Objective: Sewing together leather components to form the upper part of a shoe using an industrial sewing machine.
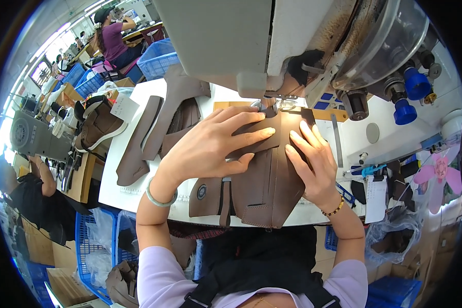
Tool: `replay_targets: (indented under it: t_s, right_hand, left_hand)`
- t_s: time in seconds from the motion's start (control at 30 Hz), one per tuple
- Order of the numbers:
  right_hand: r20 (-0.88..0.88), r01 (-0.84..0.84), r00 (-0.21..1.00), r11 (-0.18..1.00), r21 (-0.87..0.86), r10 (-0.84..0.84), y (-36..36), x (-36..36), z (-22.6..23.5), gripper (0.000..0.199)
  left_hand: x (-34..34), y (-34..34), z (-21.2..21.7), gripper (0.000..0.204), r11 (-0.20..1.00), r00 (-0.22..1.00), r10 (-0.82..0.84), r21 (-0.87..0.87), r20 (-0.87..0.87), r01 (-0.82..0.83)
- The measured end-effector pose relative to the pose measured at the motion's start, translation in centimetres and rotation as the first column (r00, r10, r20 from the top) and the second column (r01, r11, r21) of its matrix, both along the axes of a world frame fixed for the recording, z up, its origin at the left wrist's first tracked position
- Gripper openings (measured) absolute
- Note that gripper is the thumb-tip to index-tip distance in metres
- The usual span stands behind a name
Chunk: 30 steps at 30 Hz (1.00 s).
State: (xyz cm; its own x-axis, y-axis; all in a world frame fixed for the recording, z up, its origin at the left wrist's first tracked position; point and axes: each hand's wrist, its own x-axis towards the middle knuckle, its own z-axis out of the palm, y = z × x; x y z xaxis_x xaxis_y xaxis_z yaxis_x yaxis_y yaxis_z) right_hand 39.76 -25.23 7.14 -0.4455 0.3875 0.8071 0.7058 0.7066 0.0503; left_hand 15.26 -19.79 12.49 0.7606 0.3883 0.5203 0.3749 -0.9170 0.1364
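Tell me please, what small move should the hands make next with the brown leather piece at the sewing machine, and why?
Probably ease the brown leather piece a little further under the presser foot. Both the left hand and the right hand lie flat on it, fingers spread, and its top edge sits right at the foot, so it looks lined up for stitching.

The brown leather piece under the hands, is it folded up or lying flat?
Flat. The brown leather piece lies spread on the white table, both hands pressing it.
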Motion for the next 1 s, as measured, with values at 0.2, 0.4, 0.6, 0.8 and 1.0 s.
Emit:
replay_targets:
  t_s: [0.2,0.4,0.6,0.8,1.0]
  right_hand:
    - [0.02,-0.001,1.0,1.0,0.023,0.001,0.12,0.11,0.11,0.019]
    - [0.02,-0.007,1.0,0.999,0.04,0.007,0.22,0.23,0.09,0.019]
    - [0.009,-0.016,1.0,0.999,0.029,0.015,0.22,0.22,-0.04,0.02]
    - [0.001,-0.017,1.0,1.0,0.025,0.017,0.01,0.22,-0.06,0.022]
    - [-0.009,-0.015,1.0,1.0,0.019,0.016,0.08,0.17,-0.17,0.023]
  left_hand:
    - [0.15,-0.4,-0.01,0.056,0.999,0.999,0.027,0.046,-0.031,-0.025]
    - [0.68,-0.57,0.45,0.054,1.0,0.999,-0.005,0.031,-0.054,0.006]
    - [0.7,-0.58,0.49,0.054,1.0,1.0,0.002,-0.003,-0.023,-0.002]
    - [0.83,-0.86,0.54,0.055,1.0,1.0,0.013,0.002,0.005,-0.014]
    - [0.83,-0.74,0.48,0.05,1.0,1.0,0.003,-0.001,-0.001,-0.003]
